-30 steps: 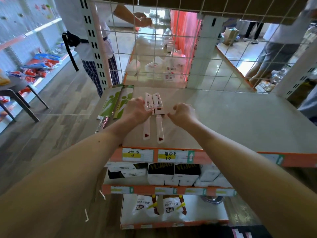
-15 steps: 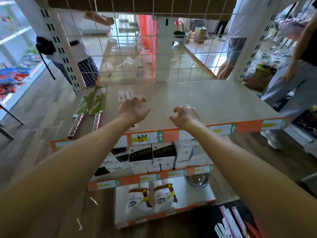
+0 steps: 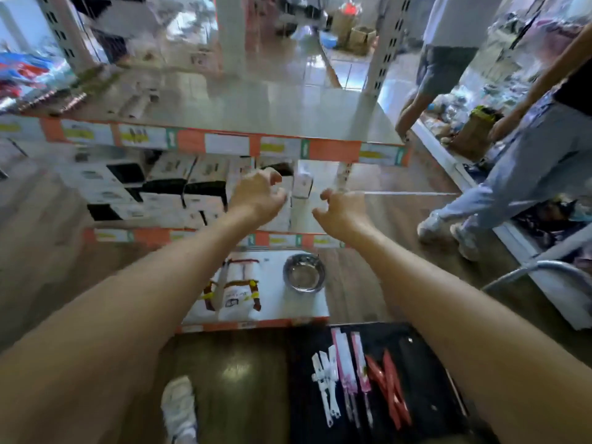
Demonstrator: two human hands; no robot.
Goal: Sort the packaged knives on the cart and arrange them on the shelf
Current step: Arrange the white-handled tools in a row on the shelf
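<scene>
Both bare hands are hanging in the air in front of the middle tier of the orange-edged metal shelf [image 3: 224, 142], and neither is gripping anything: the left hand [image 3: 258, 195] is showing loosely curled fingers with nothing inside them, and the right hand [image 3: 342, 209] is sitting half open, thumb and fingers bent like a relaxed claw, also empty. The packaged knives waiting to be sorted are lying on the black cart deck [image 3: 426, 373] at the bottom of the view, well below and nearer than the hands: a pair of white-carded knives [image 3: 325, 379] on the left, two long pink-and-white sleeved knives [image 3: 350, 366] just beside them, and a crossed pair of slim red-packaged knives [image 3: 389, 386] on the right. The top shelf board is blurring badly, so what is lying at its far left is too smeared to name. Judging by their look, these packs are appearing light, flat and fairly stiff, with thin card or plastic sleeves that are likely slick and apt to slide over one another; pinching each one across the middle of its length, thumb on top and fingers underneath, is seeming the safest hold, keeping the blade end supported so the card is not bending. The red pair, lying overlapped, is probably needing to be separated first
</scene>
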